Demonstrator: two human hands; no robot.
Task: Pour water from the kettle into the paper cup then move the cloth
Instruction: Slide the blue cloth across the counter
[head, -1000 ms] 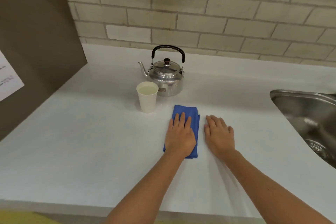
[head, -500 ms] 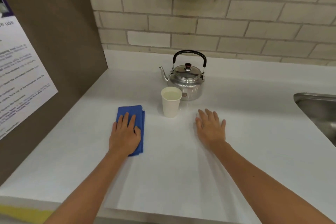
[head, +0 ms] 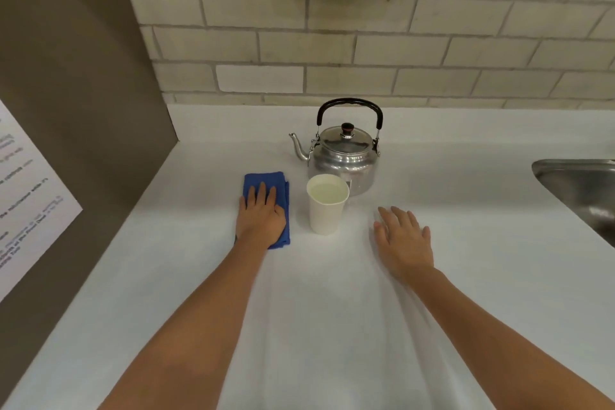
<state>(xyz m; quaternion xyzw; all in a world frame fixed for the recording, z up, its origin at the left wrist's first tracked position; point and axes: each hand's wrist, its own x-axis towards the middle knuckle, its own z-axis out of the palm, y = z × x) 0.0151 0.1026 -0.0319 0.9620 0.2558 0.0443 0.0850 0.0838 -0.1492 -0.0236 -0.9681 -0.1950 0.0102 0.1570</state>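
A folded blue cloth (head: 264, 179) lies on the white counter (head: 332, 316), just left of the paper cup (head: 326, 215). My left hand (head: 261, 218) lies flat on top of the cloth and presses it down, covering its near half. The white cup stands upright with water nearly to its rim. Right behind the cup sits the steel kettle (head: 346, 156), lid on, black handle up, spout pointing left. My right hand (head: 404, 240) rests palm down on the bare counter to the right of the cup, fingers spread, holding nothing.
A brown side panel (head: 83, 76) with a printed paper notice (head: 23, 203) closes off the left. A brick wall (head: 366, 43) runs along the back. A steel sink (head: 579, 183) is set into the counter at the far right.
My left hand has slid the cloth from the right of the cup, past its front, to its left, then farther back. My right hand has stayed flat on the counter.
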